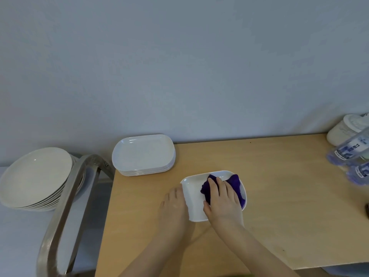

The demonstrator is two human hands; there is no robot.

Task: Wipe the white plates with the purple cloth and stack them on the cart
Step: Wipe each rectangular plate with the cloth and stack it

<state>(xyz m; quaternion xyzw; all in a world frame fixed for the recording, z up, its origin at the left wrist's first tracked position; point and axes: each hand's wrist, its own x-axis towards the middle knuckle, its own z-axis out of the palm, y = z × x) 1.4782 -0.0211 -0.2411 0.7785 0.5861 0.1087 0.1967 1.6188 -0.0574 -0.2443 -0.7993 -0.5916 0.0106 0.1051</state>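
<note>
A white rectangular plate [194, 196] lies on the wooden table [279, 196] near its front. My right hand [223, 200] presses the purple cloth [233, 181] flat into the plate. My left hand [174, 204] grips the plate's left rim. A stack of several white rectangular plates [143, 154] stands at the table's back left corner. On the cart [65, 196] to the left sits a stack of several round white plates [34, 176].
The cart's curved metal handle [87, 168] rises between the round plates and the table. At the table's right edge stand a white jar [345, 128] and clear plastic bottles [351, 150]. A grey wall runs behind everything.
</note>
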